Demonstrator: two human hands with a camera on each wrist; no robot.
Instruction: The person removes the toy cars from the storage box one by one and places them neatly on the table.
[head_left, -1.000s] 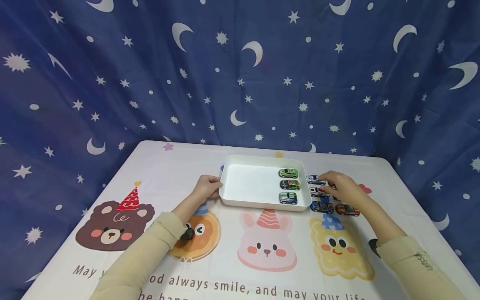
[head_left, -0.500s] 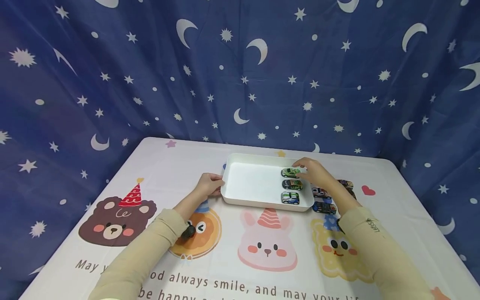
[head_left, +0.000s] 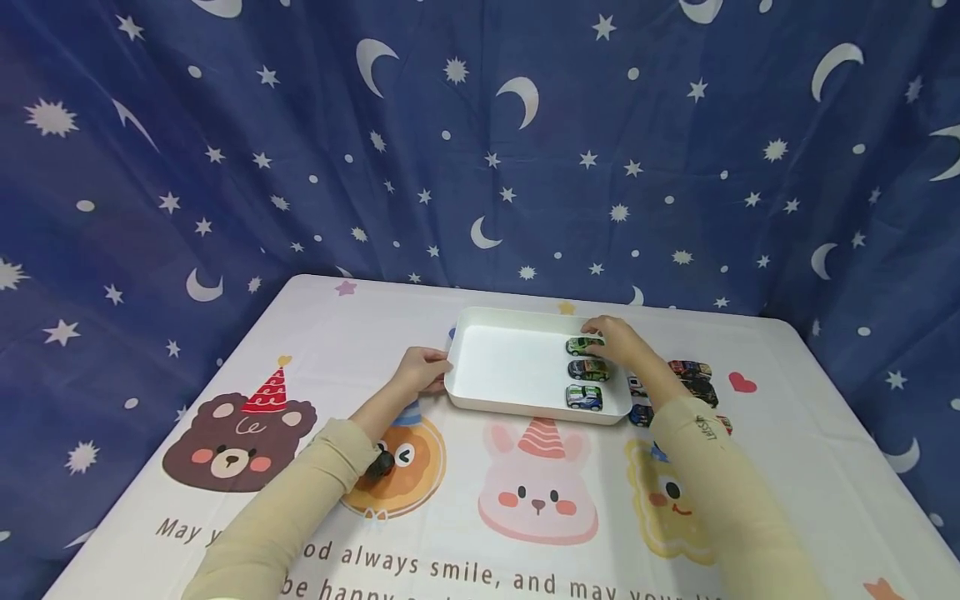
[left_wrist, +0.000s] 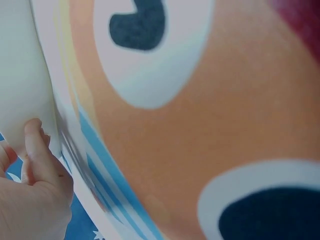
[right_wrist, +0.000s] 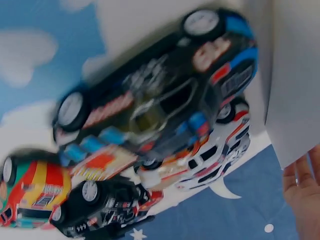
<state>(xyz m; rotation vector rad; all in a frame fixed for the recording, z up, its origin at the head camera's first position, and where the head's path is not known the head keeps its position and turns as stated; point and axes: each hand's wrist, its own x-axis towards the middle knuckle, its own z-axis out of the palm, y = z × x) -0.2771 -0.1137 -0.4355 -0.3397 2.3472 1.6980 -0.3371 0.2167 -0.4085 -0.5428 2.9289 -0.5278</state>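
My left hand (head_left: 422,370) grips the left wall of a shallow white tray (head_left: 517,408); the left wrist view has its thumb and fingers on either side of the rim. Over the tray's right end, my right hand (head_left: 618,340) pinches a green toy car (head_left: 583,345), fingers on the far side and thumb on the near side. In front of it inside the tray stand a dark green-orange toy car (head_left: 588,370) and a white-blue-green toy car (head_left: 584,397). The right wrist view catches only the edge of my right hand (right_wrist: 304,187), so its fingertips are hidden there.
Several toy cars stand outside the tray on the right, partly behind my right forearm; a black-and-blue car (right_wrist: 160,95) is nearest the right wrist camera. Printed cloth (head_left: 420,550) covers the table, and a dark blue star curtain (head_left: 480,167) hangs behind.
My right hand has moved left from the cars outside the tray to the green toy car inside it. My left hand keeps its grip on the tray. The head view has shifted slightly.
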